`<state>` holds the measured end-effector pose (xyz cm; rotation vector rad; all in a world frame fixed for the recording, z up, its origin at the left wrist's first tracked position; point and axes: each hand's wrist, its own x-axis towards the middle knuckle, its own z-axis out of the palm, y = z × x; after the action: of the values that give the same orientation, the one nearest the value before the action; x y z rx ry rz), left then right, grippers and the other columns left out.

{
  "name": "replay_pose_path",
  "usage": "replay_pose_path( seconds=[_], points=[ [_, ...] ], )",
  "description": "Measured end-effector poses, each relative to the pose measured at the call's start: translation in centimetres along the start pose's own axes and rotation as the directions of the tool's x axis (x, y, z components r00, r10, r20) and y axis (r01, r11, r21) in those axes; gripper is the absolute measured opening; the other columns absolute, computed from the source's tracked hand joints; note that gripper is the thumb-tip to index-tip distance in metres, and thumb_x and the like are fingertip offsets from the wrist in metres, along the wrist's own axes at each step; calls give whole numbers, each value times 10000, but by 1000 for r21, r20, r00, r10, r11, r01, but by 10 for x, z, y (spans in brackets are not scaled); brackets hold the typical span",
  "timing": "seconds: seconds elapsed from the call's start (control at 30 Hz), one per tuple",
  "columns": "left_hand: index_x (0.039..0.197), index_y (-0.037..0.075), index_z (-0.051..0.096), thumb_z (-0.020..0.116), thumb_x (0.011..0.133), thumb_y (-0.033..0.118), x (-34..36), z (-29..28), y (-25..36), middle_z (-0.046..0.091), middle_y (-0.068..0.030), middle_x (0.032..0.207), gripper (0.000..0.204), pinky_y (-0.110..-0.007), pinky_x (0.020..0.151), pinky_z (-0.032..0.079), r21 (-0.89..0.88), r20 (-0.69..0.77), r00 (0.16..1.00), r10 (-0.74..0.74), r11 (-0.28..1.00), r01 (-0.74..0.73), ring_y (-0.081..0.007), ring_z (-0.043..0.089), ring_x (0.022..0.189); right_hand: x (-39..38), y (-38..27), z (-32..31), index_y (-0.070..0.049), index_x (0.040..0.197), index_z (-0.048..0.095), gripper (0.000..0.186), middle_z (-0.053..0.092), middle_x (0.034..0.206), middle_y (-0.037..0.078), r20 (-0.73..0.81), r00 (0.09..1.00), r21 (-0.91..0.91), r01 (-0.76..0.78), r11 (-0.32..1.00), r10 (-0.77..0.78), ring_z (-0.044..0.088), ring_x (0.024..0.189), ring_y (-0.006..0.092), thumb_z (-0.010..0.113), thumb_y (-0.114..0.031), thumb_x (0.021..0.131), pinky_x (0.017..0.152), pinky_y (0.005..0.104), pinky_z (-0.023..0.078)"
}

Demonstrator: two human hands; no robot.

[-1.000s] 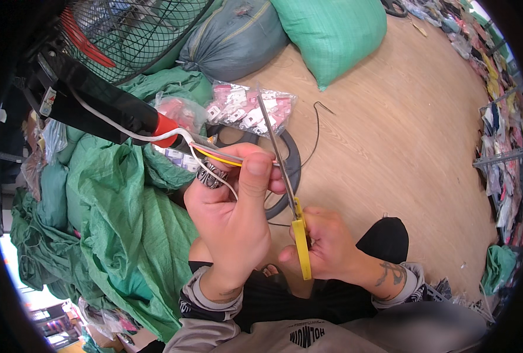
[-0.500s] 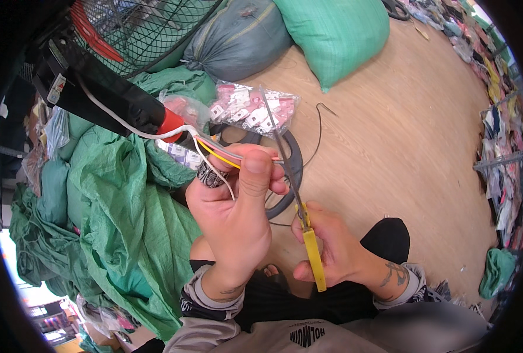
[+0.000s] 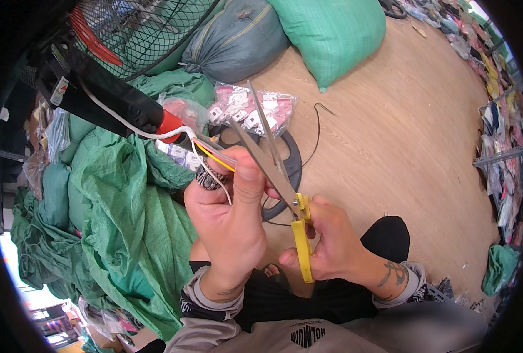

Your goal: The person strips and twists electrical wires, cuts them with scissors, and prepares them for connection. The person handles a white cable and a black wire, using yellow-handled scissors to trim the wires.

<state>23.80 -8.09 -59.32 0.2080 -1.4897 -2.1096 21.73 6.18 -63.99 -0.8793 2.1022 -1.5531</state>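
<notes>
Wires (image 3: 214,159) seem light, limp, easily nicked, so we pinch them in our left grip (image 3: 229,209). Our right grip (image 3: 331,241) wraps the stiff scissors (image 3: 284,188) at their handle (image 3: 302,248).

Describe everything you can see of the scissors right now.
The scissors have long, grey, metal-looking blades and yellow, plastic-looking handles, joined at a pivot. The right hand grips the handles. The blades stand open in a narrow V, tips up and leftward in the picture. One runs close beside the left hand; whether it touches, I cannot tell.
</notes>
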Motion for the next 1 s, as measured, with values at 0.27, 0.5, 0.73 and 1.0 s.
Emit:
replay_pose_path(
  seconds=[0.27, 0.5, 0.73, 1.0],
  points=[
    [1029, -11, 568, 601, 938, 158, -4, -3, -1, 642, -69, 938, 194, -162, 555, 386, 53, 46, 999, -24, 998, 21, -32, 491, 649, 0, -1, -1, -42, 708, 500, 593, 487, 617, 50, -101, 995, -139, 8, 990, -22, 483, 603, 232, 842, -514, 597, 505, 349, 405],
    [1056, -29, 556, 563, 957, 166, -3, -12, -6, 653, -127, 998, 219, -226, 711, 525, 40, 55, 998, -13, 999, 11, -129, 637, 816, -2, -2, -2, -78, 838, 594, 557, 455, 603, 16, -161, 984, -232, 42, 972, -81, 407, 558, 187, 835, -511, 585, 499, 325, 344],
    [1037, -31, 596, 610, 935, 138, -4, 9, 3, 587, -49, 886, 197, -199, 614, 433, -53, -67, 997, -30, 998, 26, -64, 517, 697, -1, -4, -7, -78, 763, 531, 518, 446, 632, 3, -166, 980, -230, 69, 971, -109, 407, 572, 164, 806, -502, 652, 502, 316, 337],
    [1231, -39, 518, 622, 914, 79, 0, 5, -4, 610, -91, 898, 353, -251, 667, 502, -190, 58, 997, 49, 981, -37, -116, 587, 744, 21, -7, -18, -33, 970, 626, 201, 518, 721, -52, -212, 971, 725, 79, 684, 112, 445, 636, 24, 658, -204, 868, 560, 205, 339]
  ],
)
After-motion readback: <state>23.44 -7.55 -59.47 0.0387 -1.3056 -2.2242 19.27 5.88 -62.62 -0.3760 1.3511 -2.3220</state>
